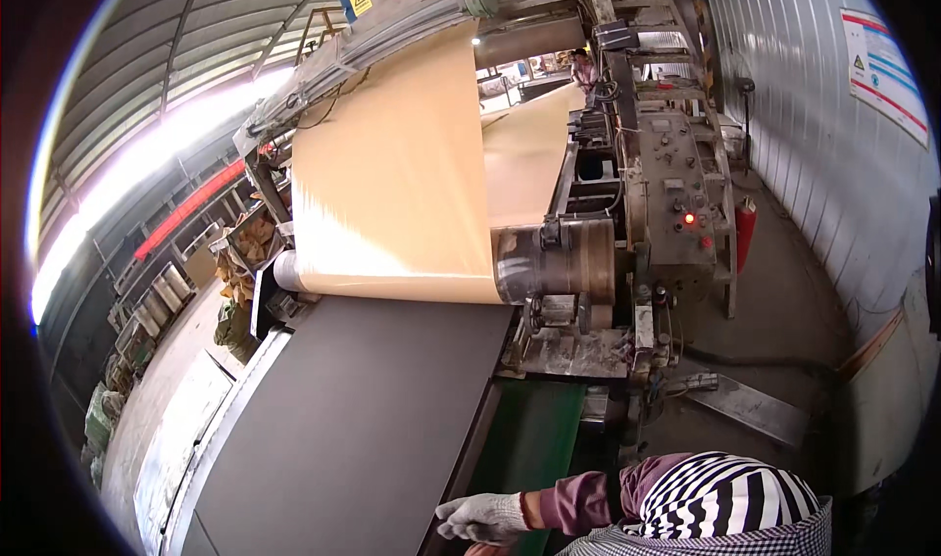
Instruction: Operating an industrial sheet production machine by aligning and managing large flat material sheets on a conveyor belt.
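Neither my left hand nor my right hand shows in the head view. A long dark grey sheet [353,399] lies flat on the machine bed and runs under a large roller [554,262]. A wide tan sheet of film or paper [392,164] comes down around that roller and meets the grey sheet. At the lower right, a co-worker in a striped cap [730,497] reaches in from the side. Their grey-white gloved hand [482,518] rests at the grey sheet's right edge. A bit of bare skin shows just below it, cut off by the frame.
A green belt [529,429] runs beside the grey sheet. A control panel [676,193] with a lit red lamp stands right of the roller, near a red fire extinguisher [746,233]. A metal plate [750,409] lies low on the right. Another person [584,69] stands far back.
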`<state>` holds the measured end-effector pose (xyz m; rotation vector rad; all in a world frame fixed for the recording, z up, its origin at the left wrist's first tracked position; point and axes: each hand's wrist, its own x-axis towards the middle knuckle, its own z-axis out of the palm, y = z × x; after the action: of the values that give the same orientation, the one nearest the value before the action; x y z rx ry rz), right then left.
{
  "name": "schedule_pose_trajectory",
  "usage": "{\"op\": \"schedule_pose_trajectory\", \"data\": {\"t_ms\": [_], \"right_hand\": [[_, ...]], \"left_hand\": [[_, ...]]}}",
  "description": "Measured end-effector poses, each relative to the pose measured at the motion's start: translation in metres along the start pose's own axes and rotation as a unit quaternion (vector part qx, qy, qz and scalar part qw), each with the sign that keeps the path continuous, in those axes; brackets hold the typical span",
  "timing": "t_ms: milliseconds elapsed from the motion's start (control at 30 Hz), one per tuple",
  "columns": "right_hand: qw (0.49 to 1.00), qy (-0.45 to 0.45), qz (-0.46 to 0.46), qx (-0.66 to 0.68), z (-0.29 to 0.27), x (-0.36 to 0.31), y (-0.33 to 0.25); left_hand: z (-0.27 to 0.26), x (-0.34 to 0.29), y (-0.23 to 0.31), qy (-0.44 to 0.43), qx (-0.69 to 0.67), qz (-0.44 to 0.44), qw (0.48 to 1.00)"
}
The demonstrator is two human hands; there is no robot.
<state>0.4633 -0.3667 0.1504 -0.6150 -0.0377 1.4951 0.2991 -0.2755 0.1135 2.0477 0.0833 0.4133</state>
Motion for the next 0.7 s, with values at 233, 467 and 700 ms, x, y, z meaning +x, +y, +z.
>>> {"op": "schedule_pose_trajectory", "data": {"t_ms": [233, 467, 700], "right_hand": [[0.906, 0.286, 0.076, -0.302, -0.083, -0.128, 0.0], [0.799, 0.387, 0.143, -0.438, -0.136, -0.184, 0.025], [0.685, 0.312, 0.111, -0.649, -0.117, -0.153, -0.007]], "left_hand": [[-0.196, -0.118, -0.175, 0.058, 0.641, -0.218, 0.733], [-0.198, -0.13, -0.233, -0.019, 0.556, -0.13, 0.821], [-0.108, -0.025, -0.199, 0.046, 0.432, -0.129, 0.891]]}}
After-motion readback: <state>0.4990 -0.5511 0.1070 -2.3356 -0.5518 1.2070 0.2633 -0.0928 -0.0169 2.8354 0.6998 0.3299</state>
